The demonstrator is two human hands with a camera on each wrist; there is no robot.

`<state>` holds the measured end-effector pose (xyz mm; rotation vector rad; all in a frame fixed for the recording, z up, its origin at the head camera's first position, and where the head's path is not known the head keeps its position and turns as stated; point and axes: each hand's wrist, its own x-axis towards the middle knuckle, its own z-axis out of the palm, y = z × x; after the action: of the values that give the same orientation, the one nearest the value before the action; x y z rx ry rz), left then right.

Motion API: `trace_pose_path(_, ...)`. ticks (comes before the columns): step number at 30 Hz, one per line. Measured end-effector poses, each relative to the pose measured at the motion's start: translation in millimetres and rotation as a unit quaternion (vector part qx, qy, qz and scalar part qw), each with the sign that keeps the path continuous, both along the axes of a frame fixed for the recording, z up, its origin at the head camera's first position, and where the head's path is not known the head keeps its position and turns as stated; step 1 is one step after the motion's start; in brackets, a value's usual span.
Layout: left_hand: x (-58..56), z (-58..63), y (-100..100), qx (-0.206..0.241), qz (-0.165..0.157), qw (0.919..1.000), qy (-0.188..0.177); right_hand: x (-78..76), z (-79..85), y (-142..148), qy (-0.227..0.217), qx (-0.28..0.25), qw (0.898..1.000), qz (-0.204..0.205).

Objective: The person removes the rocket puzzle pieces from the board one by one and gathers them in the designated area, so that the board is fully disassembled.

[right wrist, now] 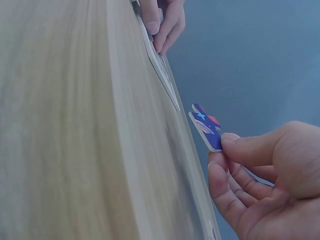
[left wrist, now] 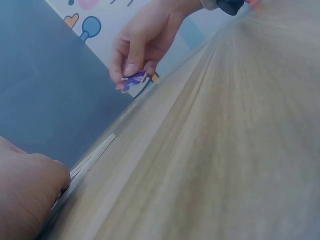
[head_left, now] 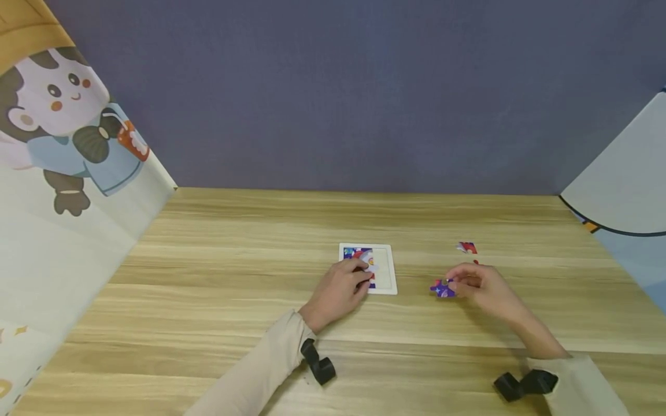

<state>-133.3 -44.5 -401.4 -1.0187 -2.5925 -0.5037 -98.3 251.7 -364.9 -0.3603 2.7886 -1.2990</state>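
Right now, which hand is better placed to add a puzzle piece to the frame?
Probably the right hand: it pinches a purple piece, off toward the bare side of the white frame, while the left hand rests over the filled side.

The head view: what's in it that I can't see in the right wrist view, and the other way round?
Only head: the cartoon figure and both sleeves.
Only right wrist: the pale edge of the puzzle piece.
Both: left hand on the white tray, right hand pinching that piece, table, blue wall.
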Motion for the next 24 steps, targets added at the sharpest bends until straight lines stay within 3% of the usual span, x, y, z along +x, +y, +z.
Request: trace_pose_path(24,1.3,0.8,-1.0,0.005,-0.001,1.0,-0.003,13.4,-5.2,29.2,-0.017,0.014,0.999,-0.036)
